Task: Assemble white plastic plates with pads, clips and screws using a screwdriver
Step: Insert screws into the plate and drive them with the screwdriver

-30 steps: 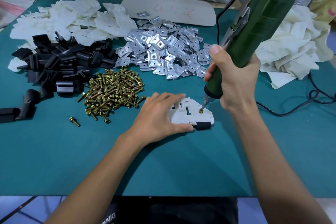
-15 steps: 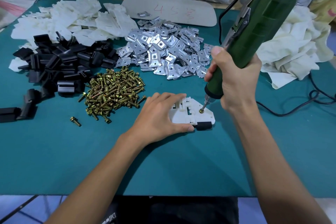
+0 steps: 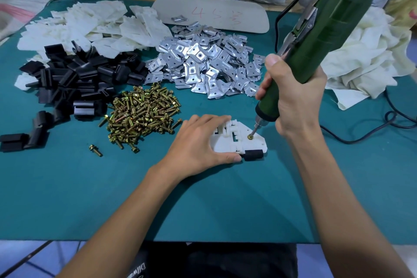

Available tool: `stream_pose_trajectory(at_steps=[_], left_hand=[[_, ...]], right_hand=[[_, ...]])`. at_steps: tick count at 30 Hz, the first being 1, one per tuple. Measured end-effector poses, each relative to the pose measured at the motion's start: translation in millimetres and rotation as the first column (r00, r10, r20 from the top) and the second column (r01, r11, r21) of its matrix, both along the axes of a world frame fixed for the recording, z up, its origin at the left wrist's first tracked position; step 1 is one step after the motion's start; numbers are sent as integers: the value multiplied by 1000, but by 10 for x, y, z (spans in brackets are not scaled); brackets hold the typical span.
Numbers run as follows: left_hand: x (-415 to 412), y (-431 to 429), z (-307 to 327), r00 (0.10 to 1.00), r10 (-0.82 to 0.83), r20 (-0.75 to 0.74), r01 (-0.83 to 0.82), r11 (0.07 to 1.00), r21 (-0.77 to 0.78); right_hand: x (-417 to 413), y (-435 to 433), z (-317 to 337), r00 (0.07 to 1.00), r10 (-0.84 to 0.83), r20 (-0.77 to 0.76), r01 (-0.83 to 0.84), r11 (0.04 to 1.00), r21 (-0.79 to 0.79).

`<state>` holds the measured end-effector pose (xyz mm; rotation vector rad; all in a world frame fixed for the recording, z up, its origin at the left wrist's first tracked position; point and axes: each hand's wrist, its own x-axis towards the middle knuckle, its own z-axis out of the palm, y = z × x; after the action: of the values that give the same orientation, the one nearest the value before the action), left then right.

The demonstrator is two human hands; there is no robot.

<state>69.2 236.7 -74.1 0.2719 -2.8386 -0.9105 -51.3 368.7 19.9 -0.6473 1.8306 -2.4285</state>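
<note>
Left hand (image 3: 198, 142) pinning a padded white plate (image 3: 239, 140), right hand (image 3: 293, 97) gripping the screwdriver (image 3: 327, 36) on its screw (image 3: 250, 137), heaps of parts unassembled

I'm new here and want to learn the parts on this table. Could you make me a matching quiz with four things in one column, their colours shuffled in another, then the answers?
Things:
1. pile of screws
2. pile of metal clips
3. pile of pads
4. screwdriver

Colours:
a. green
b. silver
c. black
d. brass yellow

Pairs: 1-d, 2-b, 3-c, 4-a.
</note>
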Motion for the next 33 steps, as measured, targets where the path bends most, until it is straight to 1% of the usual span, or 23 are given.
stream_pose_trajectory(at_steps=[9,12,15,17,19,21,22,23,24,25,26,27,28,30,31,32,33], left_hand=[[7,-2,-5,1000,1,-3,-1,1000,-11],[3,12,19,1000,5,6,-5,1000,-4],[11,11,61,999,-13,36,14,1000,-16],[14,-2,120,998,-45,53,45,999,7],[-24,-5,221,991,-121,62,121,993,9],[-106,10,328,973,-208,105,213,976,-40],[-152,23,371,966,-218,138,231,969,-84],[-187,35,399,966,-189,176,216,964,-152],[-220,39,425,970,-118,214,170,955,-245],[-248,49,449,970,-12,241,100,929,-355],[-257,51,465,964,114,241,9,889,-457],[-241,27,471,951,225,211,-83,846,-527],[-220,6,486,938,296,178,-154,819,-552],[-190,-40,497,932,348,104,-251,823,-510],[-174,-57,490,946,320,54,-258,844,-470],[-157,-68,478,968,249,16,-220,885,-411],[-137,-73,470,990,143,8,-132,930,-343]], right_hand=[[40,-11,3,998,-8,-58,9,1000,20],[51,-13,11,996,-7,-85,11,999,53],[59,6,21,998,-1,-68,4,999,49],[56,29,52,999,-5,-48,5,1000,14],[38,55,106,999,-15,-43,14,1000,-23],[17,85,166,999,-29,-39,27,998,-53],[3,104,192,999,-38,-37,35,997,-65],[-9,127,213,998,-45,-35,42,996,-75],[-24,150,233,998,-51,-36,48,995,-83],[-44,193,247,997,-61,-40,58,995,-87],[-57,223,260,997,-69,-44,65,994,-88],[-59,231,267,996,-72,-47,67,994,-92],[-61,235,275,996,-74,-45,69,993,-98],[-65,240,284,996,-76,-44,71,992,-106],[-66,243,284,996,-73,-46,68,992,-104],[-68,247,280,996,-69,-49,64,993,-99],[-67,251,274,996,-66,-53,61,994,-93]])
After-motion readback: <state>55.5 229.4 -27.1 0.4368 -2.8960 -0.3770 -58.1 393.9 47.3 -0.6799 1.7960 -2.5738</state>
